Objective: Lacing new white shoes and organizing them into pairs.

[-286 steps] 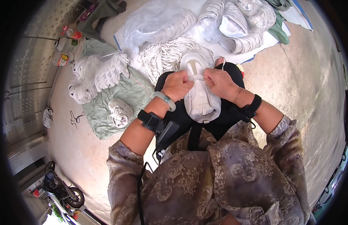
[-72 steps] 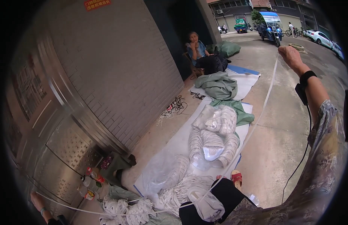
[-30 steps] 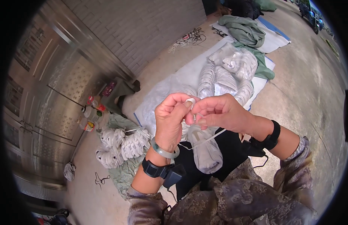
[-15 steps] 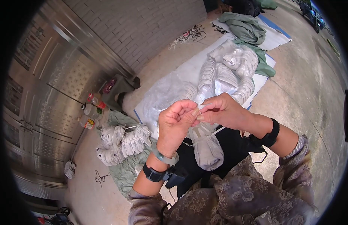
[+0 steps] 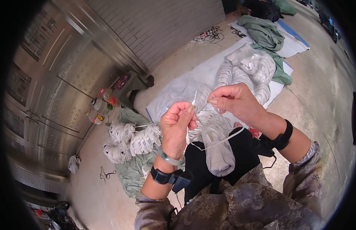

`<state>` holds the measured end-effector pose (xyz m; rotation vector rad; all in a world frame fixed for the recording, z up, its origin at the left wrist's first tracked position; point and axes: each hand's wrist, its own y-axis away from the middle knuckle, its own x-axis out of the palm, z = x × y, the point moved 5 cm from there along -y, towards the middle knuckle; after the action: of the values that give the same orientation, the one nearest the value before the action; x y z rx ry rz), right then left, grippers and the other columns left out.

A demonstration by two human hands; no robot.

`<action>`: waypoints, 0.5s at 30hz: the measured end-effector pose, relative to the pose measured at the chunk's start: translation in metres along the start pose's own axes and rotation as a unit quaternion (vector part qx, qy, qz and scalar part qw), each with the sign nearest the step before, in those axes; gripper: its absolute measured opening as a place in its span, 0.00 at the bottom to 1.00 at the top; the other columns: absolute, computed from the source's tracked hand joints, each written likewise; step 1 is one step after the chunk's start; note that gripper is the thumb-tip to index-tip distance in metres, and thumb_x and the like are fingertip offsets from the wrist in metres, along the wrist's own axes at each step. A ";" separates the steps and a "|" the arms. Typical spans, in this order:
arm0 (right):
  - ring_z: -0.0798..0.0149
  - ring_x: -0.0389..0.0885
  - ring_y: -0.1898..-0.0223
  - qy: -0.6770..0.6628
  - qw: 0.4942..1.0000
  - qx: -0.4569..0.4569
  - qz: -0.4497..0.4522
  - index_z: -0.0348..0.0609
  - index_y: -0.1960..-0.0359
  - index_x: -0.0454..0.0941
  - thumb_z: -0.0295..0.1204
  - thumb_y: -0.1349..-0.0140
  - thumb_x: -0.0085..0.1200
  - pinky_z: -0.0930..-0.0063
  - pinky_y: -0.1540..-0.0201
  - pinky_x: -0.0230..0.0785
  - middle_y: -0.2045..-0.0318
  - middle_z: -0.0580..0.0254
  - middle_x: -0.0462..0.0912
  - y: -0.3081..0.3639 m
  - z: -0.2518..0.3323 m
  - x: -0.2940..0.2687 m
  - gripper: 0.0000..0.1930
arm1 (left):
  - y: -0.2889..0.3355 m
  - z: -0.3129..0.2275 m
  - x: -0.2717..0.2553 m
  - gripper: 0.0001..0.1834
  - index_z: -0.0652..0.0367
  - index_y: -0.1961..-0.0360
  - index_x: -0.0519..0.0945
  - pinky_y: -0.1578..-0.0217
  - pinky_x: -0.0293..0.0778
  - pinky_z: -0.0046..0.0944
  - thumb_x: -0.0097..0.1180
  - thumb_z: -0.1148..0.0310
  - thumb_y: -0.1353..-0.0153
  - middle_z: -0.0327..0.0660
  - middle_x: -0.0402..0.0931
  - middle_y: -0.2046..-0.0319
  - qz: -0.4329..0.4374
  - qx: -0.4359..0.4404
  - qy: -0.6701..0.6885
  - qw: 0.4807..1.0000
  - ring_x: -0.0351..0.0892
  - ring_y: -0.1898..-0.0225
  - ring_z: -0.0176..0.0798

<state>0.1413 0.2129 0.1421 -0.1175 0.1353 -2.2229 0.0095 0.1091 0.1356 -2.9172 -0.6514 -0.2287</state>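
Note:
Between the thumb and fingers of my left hand (image 5: 175, 124) is a thin white cord (image 5: 195, 96), its narrow end pointing up. My right hand (image 5: 241, 102) is a little to the right and apart from it, thumb and forefinger pinched on a small pale bit too fine to name. Below both hands a rolled, pale grey-white bundle (image 5: 220, 155) rests on my lap over black cloth. A flat white strand (image 5: 226, 141) crosses that bundle and rises to the right.
Coiled white cord bundles (image 5: 145, 140) lie on green cloth (image 5: 135, 178) at the left. More bundles (image 5: 239, 76), in clear plastic, cover a white sheet (image 5: 277, 90) ahead. Bottles and jars (image 5: 96, 117) stand near the metal door (image 5: 66, 88). Tangled dark cords (image 5: 213, 34) lie by the brick wall.
My hands were together at the cord and have come apart, the right one moving up and right. The cord's tip now stands free above my left fingers. The view has shifted slightly.

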 end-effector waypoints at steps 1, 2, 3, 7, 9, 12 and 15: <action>0.78 0.71 0.77 0.002 1.000 0.001 -0.005 0.37 0.69 0.79 0.28 0.44 0.55 0.84 0.73 0.67 0.76 0.68 0.76 -0.002 -0.007 -0.001 0.07 | -0.001 0.004 0.004 0.06 0.62 0.67 0.74 0.80 0.63 0.23 0.50 0.70 0.40 0.35 0.71 0.80 0.004 -0.007 -0.012 1.000 0.67 0.82 0.25; 0.77 0.71 0.77 -0.041 0.999 0.024 -0.012 0.37 0.68 0.79 0.27 0.45 0.55 0.84 0.73 0.67 0.76 0.68 0.77 -0.001 -0.016 0.002 0.07 | -0.001 0.007 0.006 0.06 0.62 0.67 0.74 0.80 0.63 0.23 0.50 0.70 0.40 0.35 0.71 0.80 0.008 -0.012 -0.011 1.000 0.67 0.82 0.25; 0.77 0.72 0.77 -0.084 0.995 0.046 -0.019 0.37 0.68 0.79 0.27 0.45 0.55 0.83 0.73 0.68 0.76 0.67 0.77 0.001 -0.022 0.003 0.06 | 0.000 0.011 0.008 0.06 0.62 0.67 0.74 0.80 0.63 0.23 0.50 0.70 0.40 0.35 0.71 0.80 0.022 -0.020 -0.009 1.000 0.67 0.82 0.25; 0.77 0.73 0.78 -0.120 0.991 0.044 -0.029 0.36 0.67 0.79 0.27 0.45 0.56 0.83 0.72 0.69 0.76 0.67 0.78 0.005 -0.028 0.001 0.07 | 0.001 0.021 0.017 0.05 0.61 0.66 0.75 0.80 0.64 0.22 0.52 0.71 0.41 0.33 0.71 0.80 0.042 -0.029 -0.040 0.998 0.67 0.81 0.23; 0.77 0.73 0.78 -0.094 0.994 0.041 -0.036 0.36 0.67 0.79 0.26 0.46 0.56 0.84 0.73 0.69 0.76 0.66 0.78 0.005 -0.029 -0.001 0.07 | 0.001 0.024 0.022 0.05 0.60 0.65 0.76 0.79 0.65 0.21 0.52 0.72 0.41 0.31 0.71 0.80 0.050 -0.023 -0.055 0.997 0.67 0.79 0.21; 0.77 0.72 0.78 -0.079 0.996 0.028 -0.033 0.36 0.68 0.79 0.26 0.46 0.56 0.85 0.74 0.67 0.77 0.66 0.78 0.006 -0.030 -0.004 0.07 | 0.001 0.026 0.028 0.05 0.60 0.64 0.76 0.79 0.65 0.21 0.52 0.72 0.41 0.31 0.71 0.79 0.056 -0.009 -0.069 0.996 0.67 0.79 0.21; 0.78 0.71 0.79 -0.070 0.996 0.027 -0.042 0.36 0.69 0.78 0.26 0.46 0.56 0.85 0.75 0.65 0.78 0.67 0.77 0.009 -0.032 -0.004 0.06 | 0.002 0.028 0.029 0.06 0.60 0.64 0.76 0.78 0.65 0.21 0.51 0.72 0.41 0.30 0.71 0.79 0.064 0.009 -0.107 0.992 0.67 0.79 0.21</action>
<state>0.1467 0.2125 0.1094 -0.2527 -0.0061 -2.2924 0.0391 0.1241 0.1133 -2.9773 -0.4882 0.1056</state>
